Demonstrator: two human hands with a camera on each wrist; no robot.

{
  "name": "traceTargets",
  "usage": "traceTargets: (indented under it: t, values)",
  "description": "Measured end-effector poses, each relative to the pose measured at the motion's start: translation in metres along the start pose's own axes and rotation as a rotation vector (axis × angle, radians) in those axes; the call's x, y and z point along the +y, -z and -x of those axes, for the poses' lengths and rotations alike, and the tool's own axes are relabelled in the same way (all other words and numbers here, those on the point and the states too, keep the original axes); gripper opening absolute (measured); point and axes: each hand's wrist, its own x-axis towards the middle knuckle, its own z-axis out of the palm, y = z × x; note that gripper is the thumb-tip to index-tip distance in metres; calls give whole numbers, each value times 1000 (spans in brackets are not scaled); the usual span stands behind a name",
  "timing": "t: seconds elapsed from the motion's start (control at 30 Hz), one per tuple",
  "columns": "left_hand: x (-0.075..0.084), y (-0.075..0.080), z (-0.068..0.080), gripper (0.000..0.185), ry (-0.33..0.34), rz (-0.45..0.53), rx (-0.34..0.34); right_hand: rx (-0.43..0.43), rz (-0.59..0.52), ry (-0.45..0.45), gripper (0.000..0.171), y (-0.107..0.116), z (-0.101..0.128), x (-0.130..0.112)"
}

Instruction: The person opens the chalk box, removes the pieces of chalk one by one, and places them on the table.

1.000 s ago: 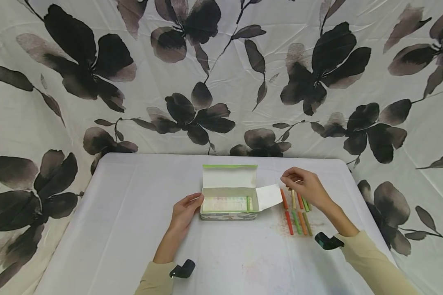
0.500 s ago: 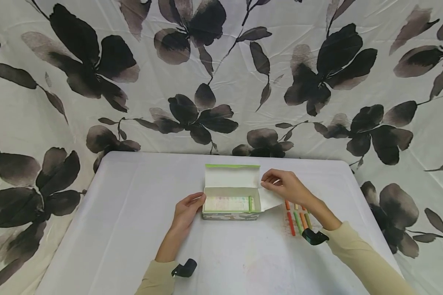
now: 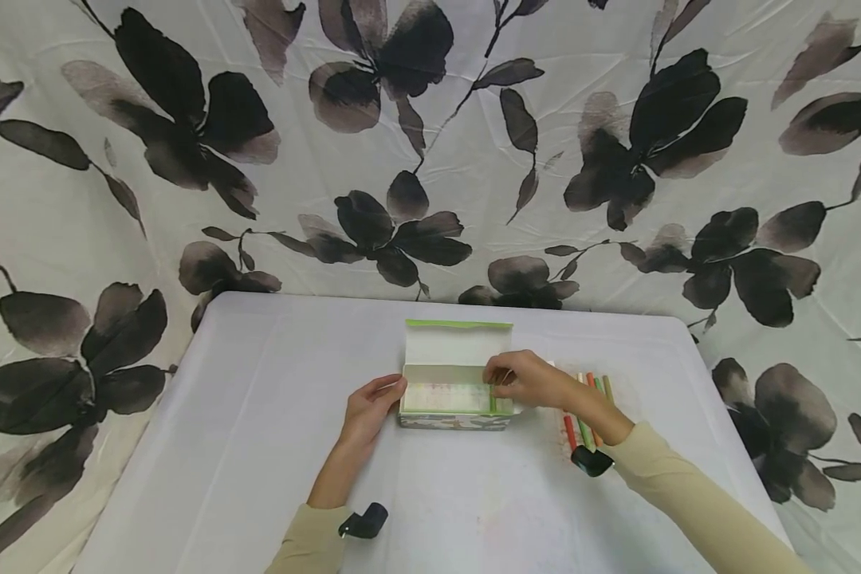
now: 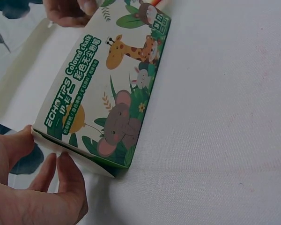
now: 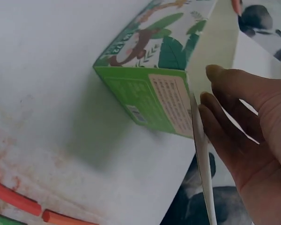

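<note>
White table, floral backdrop behind. Left hand steadies the left end of the chalk box at table centre, fingers straight against it. Right hand reaches over the right end, fingers curled; what they hold cannot be told. Left-wrist view alone reads "ECHOTPS Colored Chalk". Loose chalk sticks lie right.

A small cardboard chalk box shows green leaves, an orange giraffe and a grey elephant; red, orange and green chalk sticks lie on a white tablecloth.
</note>
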Motion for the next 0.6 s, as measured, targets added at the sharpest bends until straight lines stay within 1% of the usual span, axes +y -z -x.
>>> traceTargets:
  t: [0.17,0.37,0.47,0.6]
  values:
    - [-2,0,-1,40,2,6,-6,-101,60,23,18,-8,-8,-2]
    - [-2,3,1,38,10,-6,-13,-180,124,17,24,-19,-15,-6]
    - [-3,5,2,38,12,-15,-20,-222,179,-16,28,-25,-19,-10]
    - [-4,8,3,38,12,-16,-27,-274,293,-59,30,-33,-23,-15]
